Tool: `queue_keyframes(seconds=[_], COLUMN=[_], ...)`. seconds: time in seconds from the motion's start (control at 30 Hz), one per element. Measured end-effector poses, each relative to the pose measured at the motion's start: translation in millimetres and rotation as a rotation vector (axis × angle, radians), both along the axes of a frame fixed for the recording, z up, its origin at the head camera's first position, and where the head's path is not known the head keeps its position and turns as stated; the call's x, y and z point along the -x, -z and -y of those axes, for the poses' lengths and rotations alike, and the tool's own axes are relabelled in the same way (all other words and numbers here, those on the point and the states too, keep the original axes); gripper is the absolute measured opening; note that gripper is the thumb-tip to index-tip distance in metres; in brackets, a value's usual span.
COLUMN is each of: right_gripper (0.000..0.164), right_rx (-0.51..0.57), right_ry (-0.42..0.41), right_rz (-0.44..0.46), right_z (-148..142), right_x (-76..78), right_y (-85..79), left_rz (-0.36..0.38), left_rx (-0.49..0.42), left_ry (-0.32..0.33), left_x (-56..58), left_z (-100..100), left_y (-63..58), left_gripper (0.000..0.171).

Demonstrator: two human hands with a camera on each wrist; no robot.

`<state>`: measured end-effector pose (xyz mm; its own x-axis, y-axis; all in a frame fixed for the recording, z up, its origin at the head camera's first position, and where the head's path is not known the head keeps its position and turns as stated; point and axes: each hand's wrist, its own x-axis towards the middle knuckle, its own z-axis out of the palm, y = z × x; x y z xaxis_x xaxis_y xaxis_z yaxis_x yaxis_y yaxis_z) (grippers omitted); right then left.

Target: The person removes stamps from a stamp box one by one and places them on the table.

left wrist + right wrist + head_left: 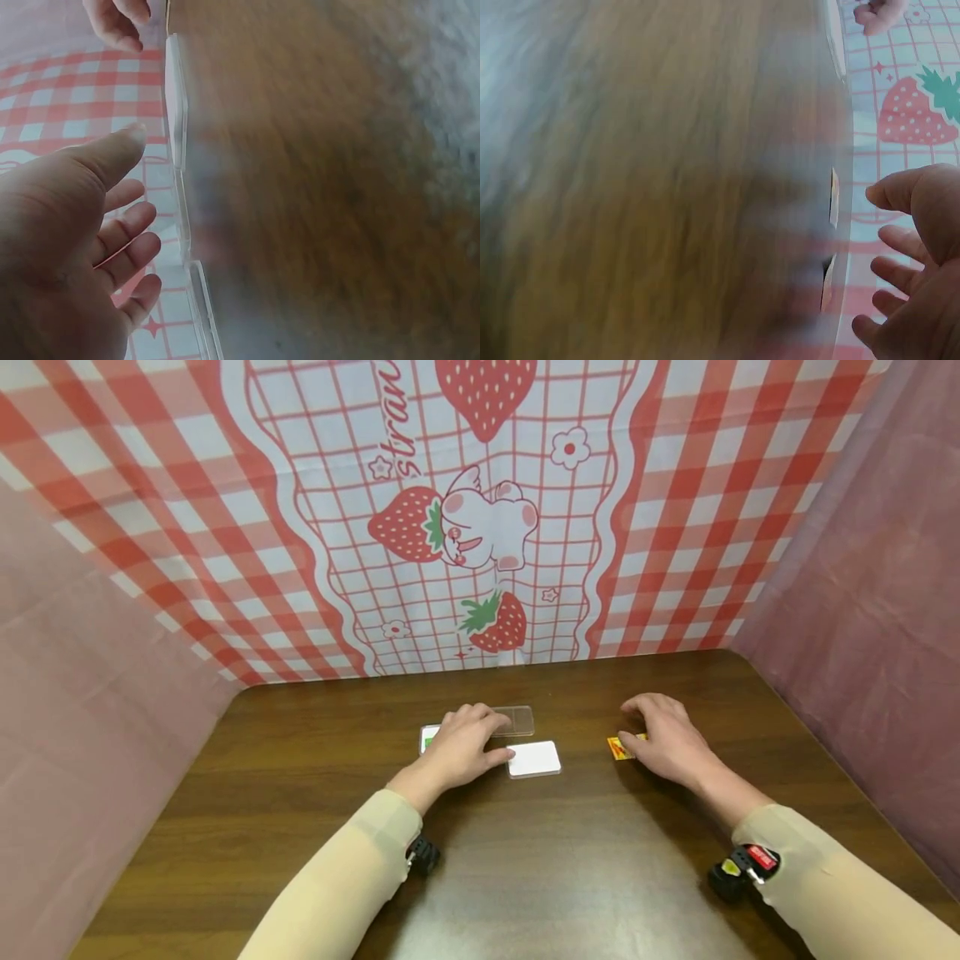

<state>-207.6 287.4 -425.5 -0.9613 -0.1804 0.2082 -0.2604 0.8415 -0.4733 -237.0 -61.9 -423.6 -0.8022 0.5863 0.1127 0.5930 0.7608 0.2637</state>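
Observation:
My left hand [463, 745] hovers with relaxed, spread fingers over a group of thin flat cases. A white rectangular case [534, 759] lies by its thumb tip, and a clear transparent case [517, 720] lies behind the fingers. A third case with white and green [428, 737] is mostly hidden under the hand. In the left wrist view the palm is bare, beside the white case's edge [175, 105]. My right hand [663, 737] is held loosely over a small yellow-and-red card [618, 748], partly covered by it. Two small flat pieces [834, 199] show edge-on near its fingers in the right wrist view.
The brown wooden table [480, 852] extends toward me and to both sides. A strawberry-print checked cloth [487, 527] hangs along its back edge, with pink cloth [862, 610] at the sides. Small cameras [423, 855] are strapped to both wrists.

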Motion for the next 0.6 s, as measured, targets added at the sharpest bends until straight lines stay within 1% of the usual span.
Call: queue_keyframes(seconds=[0.13,0.27,0.43,0.6], right_gripper=[0.051,0.059,0.065,0.069], right_rx=[0.001,-0.004,-0.007,-0.006], right_ry=[-0.060,-0.103,-0.155,-0.198], right_rz=[-0.007,-0.001,0.017,0.040], right_z=[11.5,21.5,35.6,49.8], right_x=[3.9,11.6,22.6,30.5], right_y=[-1.5,-2.8,-1.8,-3.3], left_rz=[-0.022,-0.041,-0.019,-0.003], left_rx=[-0.016,-0.023,-0.001,0.021], left_ry=[-0.008,-0.025,-0.049,-0.063], left_x=[4.5,11.9,19.4,23.0], left_z=[0.4,2.2,4.7,5.1], left_y=[0.4,1.0,1.0,-0.1], left_gripper=[0.053,0.053,0.056,0.057])
